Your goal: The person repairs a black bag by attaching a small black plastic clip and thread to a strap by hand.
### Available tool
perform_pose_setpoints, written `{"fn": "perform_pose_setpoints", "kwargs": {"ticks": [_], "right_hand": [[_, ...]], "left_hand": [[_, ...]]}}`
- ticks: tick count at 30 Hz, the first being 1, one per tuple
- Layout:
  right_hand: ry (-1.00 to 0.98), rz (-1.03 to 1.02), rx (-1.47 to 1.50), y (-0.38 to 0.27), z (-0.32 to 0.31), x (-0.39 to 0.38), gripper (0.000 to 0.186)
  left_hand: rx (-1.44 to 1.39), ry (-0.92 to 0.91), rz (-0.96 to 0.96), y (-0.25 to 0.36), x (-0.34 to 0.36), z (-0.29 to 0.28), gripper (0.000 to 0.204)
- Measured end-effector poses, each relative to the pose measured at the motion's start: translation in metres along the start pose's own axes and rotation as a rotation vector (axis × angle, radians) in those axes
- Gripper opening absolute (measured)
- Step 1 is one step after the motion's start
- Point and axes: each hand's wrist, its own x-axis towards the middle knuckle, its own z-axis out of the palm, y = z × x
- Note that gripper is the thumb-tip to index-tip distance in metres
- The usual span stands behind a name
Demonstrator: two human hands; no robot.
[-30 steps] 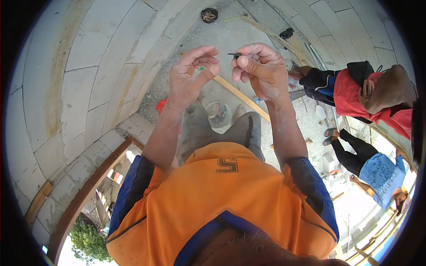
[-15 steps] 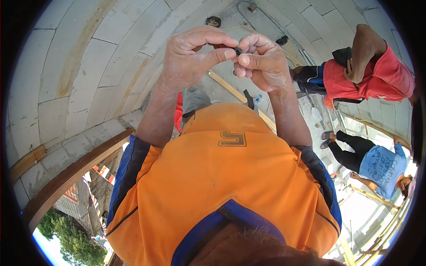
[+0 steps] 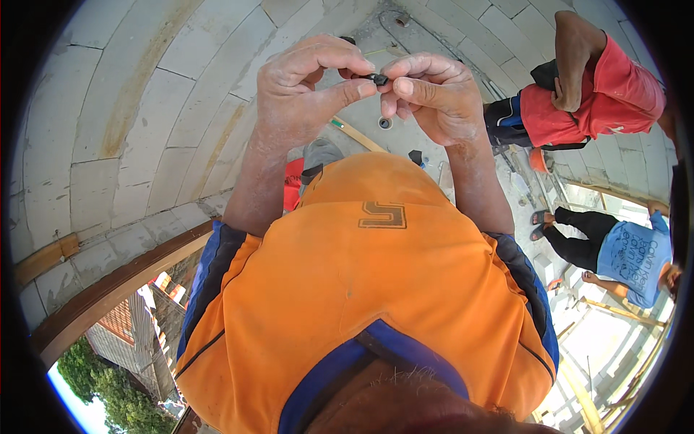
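The left hand [image 3: 300,87] and right hand [image 3: 441,98] were lifted in front of an orange shirt [image 3: 361,282], pinching a small black piece [image 3: 377,79] between them. A pale block wall [image 3: 123,173] curved along the left, beside a brown frame [image 3: 123,291]; a plank [image 3: 359,137] lay on the grey floor [image 3: 400,141], while a person in a red top [image 3: 600,98] and another in a light blue shirt [image 3: 630,262] stood off to the right

Over the last second we saw the left hand [image 3: 303,87] close its gap with the right hand [image 3: 437,98], until both pinched the small black piece [image 3: 380,79]. We noted both hands higher in view; a round floor hole [image 3: 386,123] and an orange bucket [image 3: 538,160] had come into sight.
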Motion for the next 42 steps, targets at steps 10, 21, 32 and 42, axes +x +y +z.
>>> {"fn": "perform_pose_setpoints", "kwargs": {"ticks": [10, 21, 32, 42], "right_hand": [[0.086, -0.111, -0.249, -0.007, 0.005, -0.01, 0.019], [0.115, -0.157, -0.302, -0.009, 0.0, -0.004, 0.025], [0.066, -0.123, -0.316, -0.014, -0.013, 0.003, 0.026], [0.095, -0.156, -0.233, -0.006, -0.017, 0.004, 0.023]], "left_hand": [[0.11, -0.035, -0.061, 0.008, 0.0, 0.014, 0.033], [0.142, -0.004, 0.009, -0.005, 0.007, 0.016, 0.026], [0.299, -0.068, -0.03, -0.005, 0.015, 0.012, 0.025], [0.371, -0.048, 0.057, -0.003, 0.019, 0.014, 0.021]]}}
